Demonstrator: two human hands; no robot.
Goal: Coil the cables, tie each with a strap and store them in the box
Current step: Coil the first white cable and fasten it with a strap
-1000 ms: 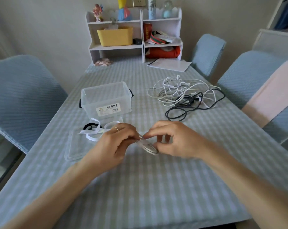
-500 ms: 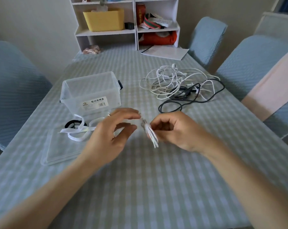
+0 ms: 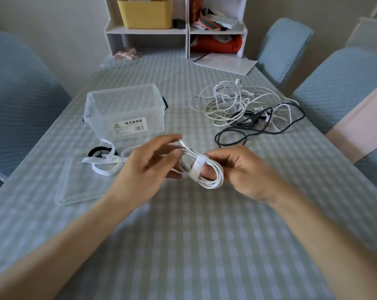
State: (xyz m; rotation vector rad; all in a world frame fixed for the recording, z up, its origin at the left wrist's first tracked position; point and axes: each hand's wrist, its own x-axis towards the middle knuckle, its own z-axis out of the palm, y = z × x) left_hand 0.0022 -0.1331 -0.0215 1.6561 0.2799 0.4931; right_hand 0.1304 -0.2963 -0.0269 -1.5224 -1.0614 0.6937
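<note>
Over the table's (image 3: 183,234) middle, the coil (image 3: 211,175) now faces the camera flat, not edge-on as half a second ago, with the strap (image 3: 196,167) closed round it. Right hand (image 3: 243,169) pinches the coil; left hand (image 3: 148,169) has let go, fingers loosely spread. Tying looks done; next stop is the box (image 3: 124,113) at 10 o'clock. Loose cables (image 3: 248,109) wait at 1 o'clock.

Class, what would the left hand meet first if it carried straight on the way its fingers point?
Probably the coiled white cable with the white strap, gripped by the right hand; the left hand points rightward, fingertips apparently already there.
</note>
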